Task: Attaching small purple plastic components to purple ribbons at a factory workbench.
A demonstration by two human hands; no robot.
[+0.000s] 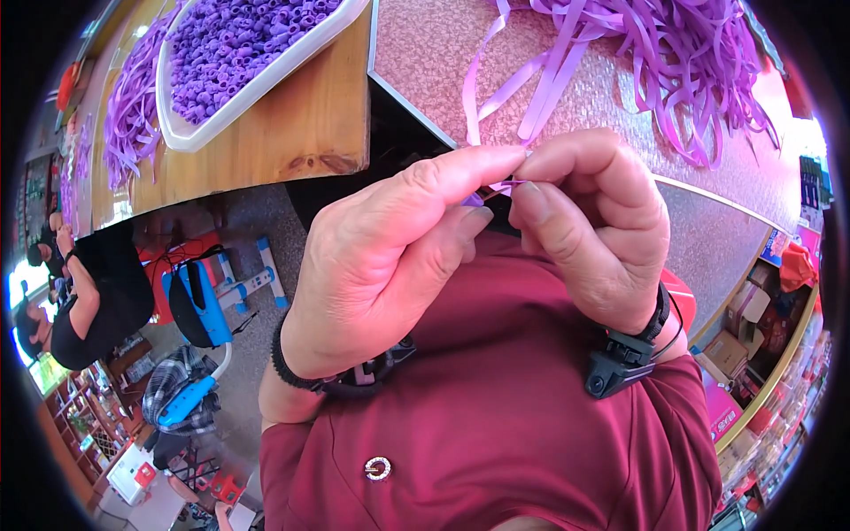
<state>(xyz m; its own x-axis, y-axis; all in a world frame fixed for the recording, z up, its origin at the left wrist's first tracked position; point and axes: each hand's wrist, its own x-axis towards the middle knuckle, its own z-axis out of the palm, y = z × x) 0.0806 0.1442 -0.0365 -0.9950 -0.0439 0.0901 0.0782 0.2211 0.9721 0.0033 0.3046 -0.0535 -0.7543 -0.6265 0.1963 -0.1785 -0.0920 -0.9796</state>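
Observation:
My two hands meet at the table edge, fingertips nearly touching. Between the thumb and fingers of my left hand (381,239) sits a small purple plastic piece (474,201), mostly covered by the thumb. With thumb and forefinger, my right hand (598,221) pinches the thin end of a purple ribbon (506,188), close to that piece. Fingers hide most of where the two come together. Lilac ribbon strands (478,88) run from the table down behind my fingers.
Ahead on the right, a heap of lilac ribbons (682,53) lies on the pinkish table (416,62). A white tray (190,139) of small purple plastic pieces stands on a wooden table (310,133) at left. Another person (97,292), a blue chair (204,310) and right-hand shelves (744,336) surround me.

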